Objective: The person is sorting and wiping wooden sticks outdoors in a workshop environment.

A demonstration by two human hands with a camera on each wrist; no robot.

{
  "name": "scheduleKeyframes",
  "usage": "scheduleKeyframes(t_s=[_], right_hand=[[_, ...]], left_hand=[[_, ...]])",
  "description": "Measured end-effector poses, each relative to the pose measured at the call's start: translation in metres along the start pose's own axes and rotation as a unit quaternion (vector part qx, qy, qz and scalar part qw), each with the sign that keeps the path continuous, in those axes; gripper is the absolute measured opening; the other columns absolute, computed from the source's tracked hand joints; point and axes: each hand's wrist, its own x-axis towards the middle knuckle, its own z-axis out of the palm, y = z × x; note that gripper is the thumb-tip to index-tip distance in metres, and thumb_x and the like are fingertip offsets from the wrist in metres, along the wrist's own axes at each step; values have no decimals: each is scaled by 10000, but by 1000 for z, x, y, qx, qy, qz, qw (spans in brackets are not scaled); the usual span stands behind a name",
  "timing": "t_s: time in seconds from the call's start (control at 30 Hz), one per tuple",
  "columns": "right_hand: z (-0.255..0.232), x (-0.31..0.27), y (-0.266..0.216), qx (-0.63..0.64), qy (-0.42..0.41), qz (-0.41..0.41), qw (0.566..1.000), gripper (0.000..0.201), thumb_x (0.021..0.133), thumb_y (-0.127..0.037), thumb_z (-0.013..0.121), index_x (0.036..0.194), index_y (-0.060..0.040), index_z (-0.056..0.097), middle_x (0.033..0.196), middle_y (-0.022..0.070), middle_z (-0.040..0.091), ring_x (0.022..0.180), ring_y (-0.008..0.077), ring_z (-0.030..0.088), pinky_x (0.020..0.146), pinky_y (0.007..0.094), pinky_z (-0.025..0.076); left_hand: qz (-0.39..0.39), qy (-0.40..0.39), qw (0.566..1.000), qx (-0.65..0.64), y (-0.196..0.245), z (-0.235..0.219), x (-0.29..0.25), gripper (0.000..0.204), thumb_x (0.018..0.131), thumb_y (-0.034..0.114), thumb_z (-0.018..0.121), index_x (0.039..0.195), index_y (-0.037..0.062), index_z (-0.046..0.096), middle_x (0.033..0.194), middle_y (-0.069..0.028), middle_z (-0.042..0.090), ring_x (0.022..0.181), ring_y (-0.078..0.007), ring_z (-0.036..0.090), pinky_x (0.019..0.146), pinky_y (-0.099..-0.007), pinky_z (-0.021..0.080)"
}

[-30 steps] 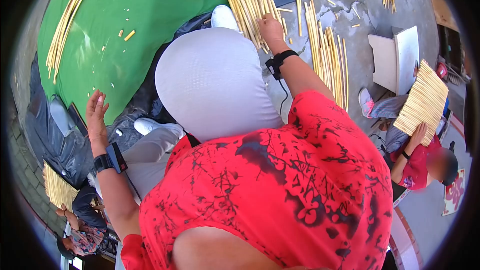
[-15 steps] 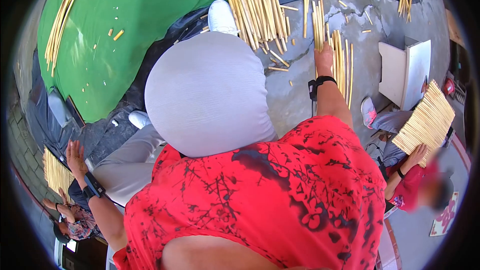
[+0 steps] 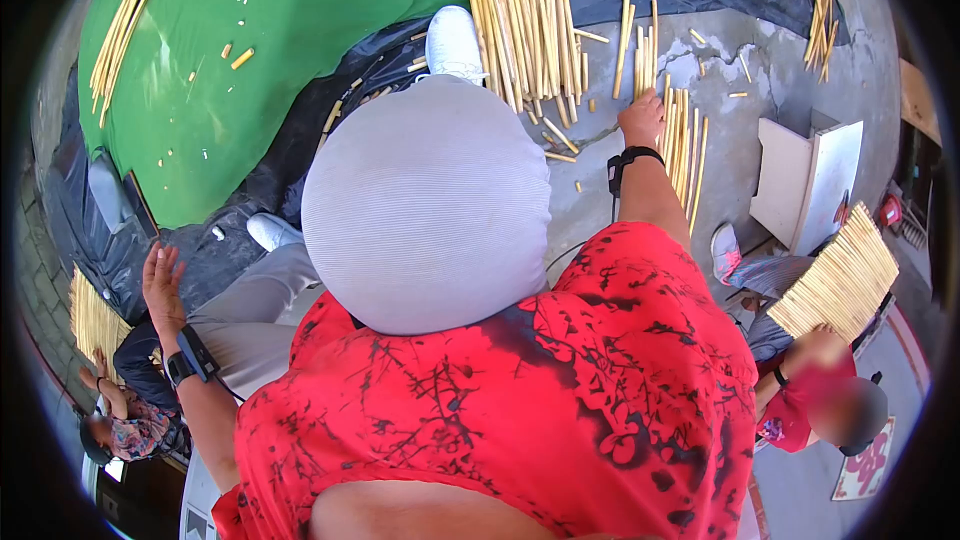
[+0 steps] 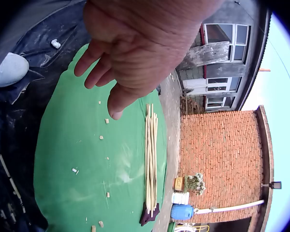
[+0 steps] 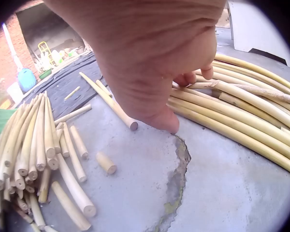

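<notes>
My right hand (image 3: 642, 120) is over a bundle of long pale sticks (image 3: 680, 140) on the concrete. In the right wrist view, the hand (image 5: 154, 63) has its fingertips bent down on top of the sticks (image 5: 232, 113), with the thumb apart from them at the near edge; no stick is lifted. A thicker bundle (image 3: 515, 20) lies to its left, its cut ends (image 5: 24, 164) close by. My left hand (image 3: 163, 285) is raised beside my leg and holds nothing. In the left wrist view, that hand (image 4: 135, 48) hangs with fingers loosely spread above the green sheet (image 4: 77, 145).
Short cut pieces (image 5: 105, 163) lie on the cracked concrete. More long sticks (image 4: 151, 159) rest on the green sheet. A white box-like stand (image 3: 808, 180) is at the right. Two seated people have stick panels (image 3: 835, 275) in front of them, one at each side.
My right hand moved right from the thick bundle to the other sticks, then shifted slightly off them toward their left side. My left hand moved left and down, staying empty.
</notes>
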Motion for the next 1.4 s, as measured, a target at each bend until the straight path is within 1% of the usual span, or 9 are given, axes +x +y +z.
scheduleKeyframes(t_s=[0.17,0.37,0.63,0.7,0.8,0.97,1.13,1.3,1.4], right_hand=[[-13,3,-13,14,-13,-40,999,438,755,-103,487,1161,-5,357,1153,144,431,1061,302,432,844,404,403],[-8,-6,-29,62,-83,103,989,288,778,-149,480,1022,-12,413,1040,150,509,977,318,520,773,379,474],[0,-2,-13,167,-186,134,959,432,717,-238,498,1051,36,509,1069,224,550,1031,355,509,878,390,403],[1,-7,-10,152,-115,126,973,341,744,-195,499,989,41,520,952,218,595,890,316,592,761,387,472],[-16,-11,4,501,-201,91,837,168,754,-85,503,857,48,497,660,145,576,553,180,596,494,299,486],[-145,-9,12,646,-318,-16,694,145,801,-110,543,898,-13,497,694,68,547,606,172,561,567,304,496],[-279,-2,-24,640,-282,-132,703,184,790,-134,581,909,-19,501,700,60,550,613,161,561,575,286,488],[-395,-37,-126,416,-57,-346,839,193,795,-153,598,916,-31,510,701,28,547,611,112,535,579,239,444],[-452,-79,-201,401,52,-483,777,171,817,-159,577,924,-38,523,727,26,554,646,100,534,604,227,429]], left_hand=[[-18,-18,1000,11,-2,16,-7,444,852,241,540,1214,12,419,1136,-142,487,1073,-223,486,872,-329,410],[-19,-37,999,13,6,33,-20,443,861,239,523,1224,12,407,1172,-156,466,1086,-231,478,877,-328,405],[-21,-64,998,2,10,49,-16,416,880,208,484,1226,-5,393,1190,-171,460,1069,-227,495,846,-298,426],[-17,-75,997,-21,12,50,-12,410,880,202,483,1222,-8,396,1177,-169,472,1058,-226,504,832,-290,435],[35,-153,987,-40,37,56,-10,387,879,197,481,1204,-5,425,1142,-150,508,1044,-219,517,826,-283,439],[127,-227,964,-47,98,74,-15,384,879,207,478,1203,3,437,1143,-143,512,1048,-209,516,850,-284,425],[193,-265,938,-110,92,101,10,398,851,209,522,1187,7,454,1114,-136,532,1036,-201,521,843,-286,425],[239,-265,927,-116,84,116,19,400,817,213,564,1165,33,482,1086,-130,547,992,-194,537,808,-282,428],[279,-268,912,-135,82,111,19,416,810,195,568,1184,46,463,1101,-119,540,1028,-189,515,845,-294,408]])
